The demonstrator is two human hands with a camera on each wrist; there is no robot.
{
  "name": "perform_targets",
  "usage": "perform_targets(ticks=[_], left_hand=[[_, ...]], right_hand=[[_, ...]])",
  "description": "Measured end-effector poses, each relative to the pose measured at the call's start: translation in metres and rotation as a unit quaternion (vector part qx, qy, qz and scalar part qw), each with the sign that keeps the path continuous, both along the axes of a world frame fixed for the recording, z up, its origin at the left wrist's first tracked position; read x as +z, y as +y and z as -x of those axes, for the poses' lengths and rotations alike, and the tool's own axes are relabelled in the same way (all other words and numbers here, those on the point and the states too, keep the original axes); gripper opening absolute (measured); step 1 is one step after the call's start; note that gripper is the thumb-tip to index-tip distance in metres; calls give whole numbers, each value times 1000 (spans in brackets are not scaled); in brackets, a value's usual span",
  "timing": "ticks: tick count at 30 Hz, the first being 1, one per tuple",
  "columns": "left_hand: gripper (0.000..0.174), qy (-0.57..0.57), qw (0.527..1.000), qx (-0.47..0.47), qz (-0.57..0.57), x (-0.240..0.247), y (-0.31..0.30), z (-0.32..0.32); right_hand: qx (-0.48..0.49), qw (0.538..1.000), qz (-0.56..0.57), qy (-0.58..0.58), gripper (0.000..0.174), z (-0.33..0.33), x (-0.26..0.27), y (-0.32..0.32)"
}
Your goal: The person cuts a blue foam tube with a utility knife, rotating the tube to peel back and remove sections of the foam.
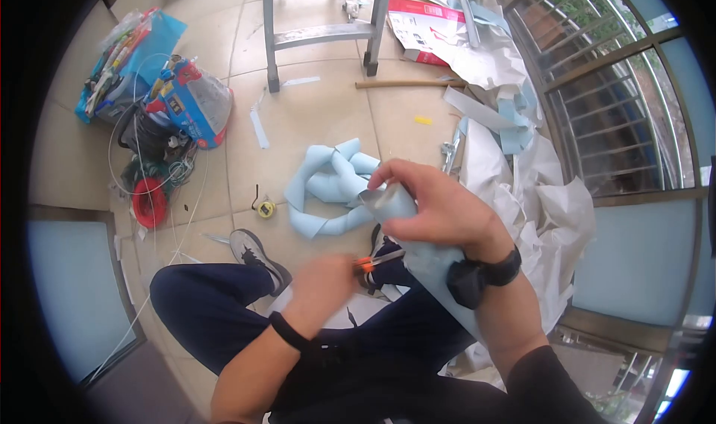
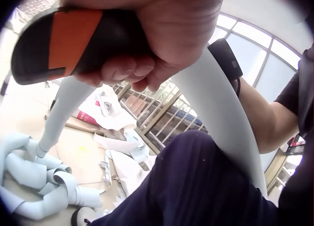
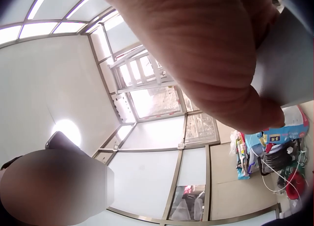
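Note:
My left hand (image 1: 324, 286) grips the black-and-orange handle (image 2: 76, 42) of what looks like a utility knife; its silver blade (image 1: 388, 257) points right, toward the light-blue rolled sheet. The right hand (image 1: 444, 204) curls fingers and thumb around this rolled sheet (image 1: 397, 202), whose hollow end faces up and forward. From there the blue material (image 2: 216, 103) runs back under the right forearm across my thigh. A long twisted heap of the same sheet (image 1: 317, 189) lies on the floor ahead. In the right wrist view the palm covers much of the roll (image 3: 289, 59).
A stepladder (image 1: 321, 35) stands ahead. Crumpled white sheeting (image 1: 514, 230) spreads along the right, beside the barred window. Left are tool bags (image 1: 195, 103), a red coil (image 1: 150, 202) and loose wire. A tape measure (image 1: 265, 209) lies near my shoe (image 1: 257, 256).

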State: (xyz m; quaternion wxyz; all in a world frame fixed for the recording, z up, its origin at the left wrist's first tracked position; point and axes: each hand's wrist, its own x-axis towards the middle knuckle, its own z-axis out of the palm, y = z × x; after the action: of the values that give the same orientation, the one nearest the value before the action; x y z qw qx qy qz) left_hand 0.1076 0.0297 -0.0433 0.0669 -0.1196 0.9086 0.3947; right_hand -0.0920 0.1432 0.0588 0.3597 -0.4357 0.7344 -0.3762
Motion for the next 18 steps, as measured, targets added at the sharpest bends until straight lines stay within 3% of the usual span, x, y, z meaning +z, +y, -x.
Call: perform_targets(ticks=[2,5,8,10,18], left_hand=[[15,-128,989,1,68,-45,-15,-20],[17,-70,996,14,52,-30,-9,-34],[16,-35,999,12,34,18,-12,-30],[17,50,999,17,-2,38,-14,-27],[19,92,995,-27,-1,42,-10,1]], right_hand=[[27,999,40,19,44,5,7,-1],[-9,992,-33,-123,55,13,19,3],[12,988,-74,-134,58,8,18,-8],[14,988,-81,-130,58,7,19,-11],[42,993,-44,-98,57,9,13,-11]])
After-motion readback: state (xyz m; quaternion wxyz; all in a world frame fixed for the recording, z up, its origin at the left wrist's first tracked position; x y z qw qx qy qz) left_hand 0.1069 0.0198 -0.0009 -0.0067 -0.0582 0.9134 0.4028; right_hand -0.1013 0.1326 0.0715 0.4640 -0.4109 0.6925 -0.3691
